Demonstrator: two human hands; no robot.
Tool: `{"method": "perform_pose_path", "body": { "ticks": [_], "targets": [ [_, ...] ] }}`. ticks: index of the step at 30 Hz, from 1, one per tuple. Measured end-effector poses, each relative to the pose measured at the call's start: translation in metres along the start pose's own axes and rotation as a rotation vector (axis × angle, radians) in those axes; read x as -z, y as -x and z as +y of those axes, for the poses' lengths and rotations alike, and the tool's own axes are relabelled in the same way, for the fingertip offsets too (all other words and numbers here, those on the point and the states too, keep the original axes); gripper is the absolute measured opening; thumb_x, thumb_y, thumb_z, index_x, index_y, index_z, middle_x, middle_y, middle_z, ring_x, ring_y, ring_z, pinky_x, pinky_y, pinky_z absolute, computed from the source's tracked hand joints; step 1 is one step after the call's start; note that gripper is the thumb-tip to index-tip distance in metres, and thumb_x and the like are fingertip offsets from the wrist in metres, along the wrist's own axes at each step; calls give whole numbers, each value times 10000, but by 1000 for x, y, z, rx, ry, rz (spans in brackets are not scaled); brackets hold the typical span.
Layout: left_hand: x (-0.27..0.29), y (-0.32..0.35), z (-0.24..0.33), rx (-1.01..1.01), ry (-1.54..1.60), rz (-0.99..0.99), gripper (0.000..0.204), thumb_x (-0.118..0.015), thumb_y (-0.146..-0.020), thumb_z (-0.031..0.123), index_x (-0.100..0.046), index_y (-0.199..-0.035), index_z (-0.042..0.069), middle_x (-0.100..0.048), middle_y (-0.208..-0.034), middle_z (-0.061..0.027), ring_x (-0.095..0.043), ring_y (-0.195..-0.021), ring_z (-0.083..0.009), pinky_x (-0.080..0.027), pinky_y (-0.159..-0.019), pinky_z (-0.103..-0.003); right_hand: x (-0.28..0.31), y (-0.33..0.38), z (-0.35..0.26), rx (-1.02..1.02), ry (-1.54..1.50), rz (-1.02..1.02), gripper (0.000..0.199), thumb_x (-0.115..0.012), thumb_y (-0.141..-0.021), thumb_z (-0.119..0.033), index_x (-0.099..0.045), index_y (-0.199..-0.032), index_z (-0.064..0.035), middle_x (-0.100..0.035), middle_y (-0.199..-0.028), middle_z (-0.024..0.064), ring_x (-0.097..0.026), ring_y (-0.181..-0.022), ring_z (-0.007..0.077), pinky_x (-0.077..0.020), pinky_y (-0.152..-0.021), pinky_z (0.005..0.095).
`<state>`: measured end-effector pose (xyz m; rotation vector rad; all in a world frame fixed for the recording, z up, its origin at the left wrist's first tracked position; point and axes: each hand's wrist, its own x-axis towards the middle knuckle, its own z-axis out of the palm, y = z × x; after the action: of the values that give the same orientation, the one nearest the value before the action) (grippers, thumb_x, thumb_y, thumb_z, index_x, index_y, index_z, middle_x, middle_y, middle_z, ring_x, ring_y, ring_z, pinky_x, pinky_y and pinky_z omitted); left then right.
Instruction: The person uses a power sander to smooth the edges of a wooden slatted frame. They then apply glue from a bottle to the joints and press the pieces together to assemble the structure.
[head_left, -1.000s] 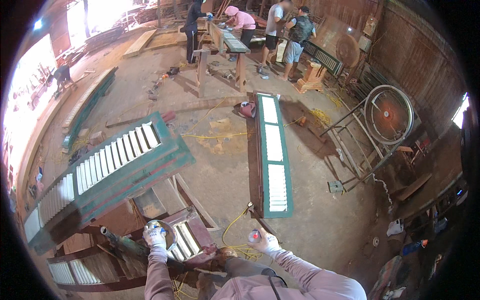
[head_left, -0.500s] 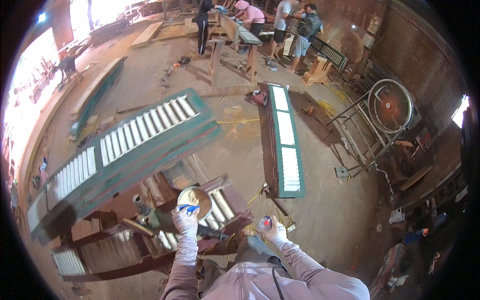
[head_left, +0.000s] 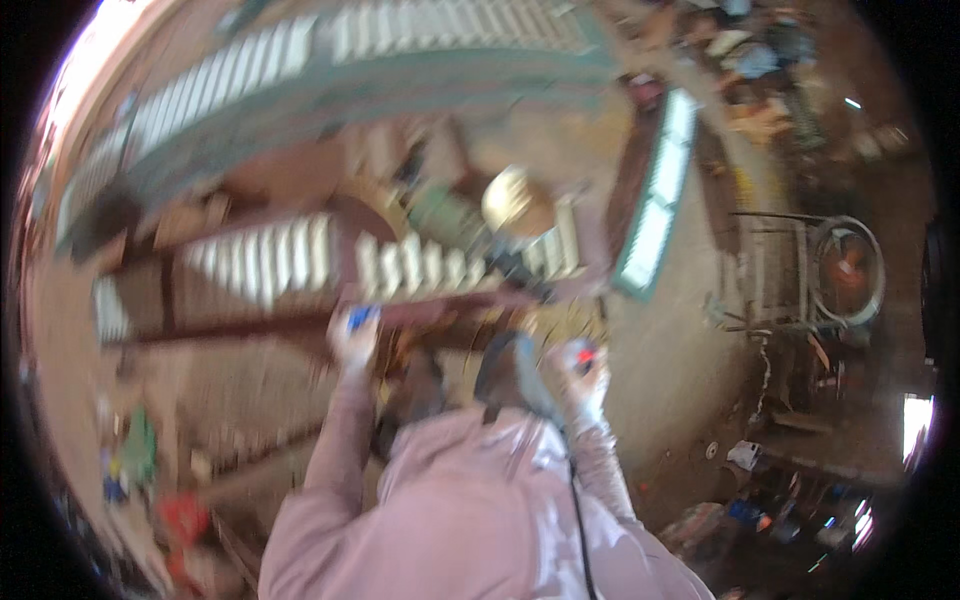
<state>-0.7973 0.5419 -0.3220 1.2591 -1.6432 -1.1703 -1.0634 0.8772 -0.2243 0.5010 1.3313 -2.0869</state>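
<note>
Motion blurs the whole picture. Near the front edge of the maroon louvred shutter (head_left: 345,255), my left hand (head_left: 352,340) is closed on a small blue object (head_left: 362,318), its kind smeared. My right hand (head_left: 582,375) is closed round a small clear container with a red spot (head_left: 585,356), beyond the shutter's right end. A round bowl (head_left: 518,205) with pale contents rests at the right part of the shutter, apart from both hands. Beside it lies a long green and dark tool (head_left: 450,218), too blurred to name.
A long green louvred shutter (head_left: 380,85) lies behind the maroon one. Another narrow green shutter (head_left: 660,190) stretches away at the right. A round fan (head_left: 848,270) on a metal frame stands further right. Red (head_left: 183,518) and green items lie at the lower left; people are blurred at the far right.
My view has swung down and turned, so the shutters sit higher in the picture. My left hand has come away from the bowl with the blue object. My right hand keeps its container.
</note>
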Motion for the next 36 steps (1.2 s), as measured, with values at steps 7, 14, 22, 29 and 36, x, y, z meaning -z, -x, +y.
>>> {"method": "perform_pose_path", "body": {
  "ticks": [7, 14, 22, 29, 36],
  "targets": [
    [2, -8, 30, 128, -411, 63, 303, -886, -746, 333, -791, -909, 96, -694, -984, -131, -646, -940, -316, -523, -869, -445, -2, 58, 0, 517, 1288, 101, 643, -887, -803, -216, -554, -1301, 18, -651, -1164, 133, -626, -1044, 201, -510, -945, 346],
    [4, -7, 32, -21, -726, 217, 230, -897, -764, 219, -788, -912, 81, -722, -946, -100, -699, -835, -228, -565, -799, -361, 15, 51, -8, 437, 1179, 75, 660, -883, -798, -206, -548, -1333, -12, -642, -1183, 146, -613, -1072, 218, -509, -956, 357],
    [19, -19, -1, 233, -621, 113, 329, -883, -737, 409, -814, -947, 165, -697, -1120, -90, -594, -1114, -319, -508, -955, -430, 25, 56, -7, 459, 1316, 142, 664, -875, -807, -237, -545, -1335, -6, -641, -1207, 159, -611, -1100, 246, -501, -981, 383],
    [-9, -47, 67, 542, -922, 60, 659, -921, -627, 588, -757, -1112, 173, -608, -1278, -117, -575, -1177, -336, -519, -971, -432, 17, 63, 8, 438, 1314, 39, 680, -883, -795, -241, -542, -1329, 6, -643, -1194, 158, -616, -1092, 240, -510, -965, 380],
    [3, -57, 60, 797, -763, 251, 855, -963, -560, 594, -653, -1192, 107, -572, -1240, -151, -619, -1119, -322, -536, -941, -464, 9, 65, 23, 363, 1199, 18, 687, -882, -790, -233, -540, -1335, 9, -640, -1196, 152, -613, -1093, 229, -519, -950, 375]
  ]
}}
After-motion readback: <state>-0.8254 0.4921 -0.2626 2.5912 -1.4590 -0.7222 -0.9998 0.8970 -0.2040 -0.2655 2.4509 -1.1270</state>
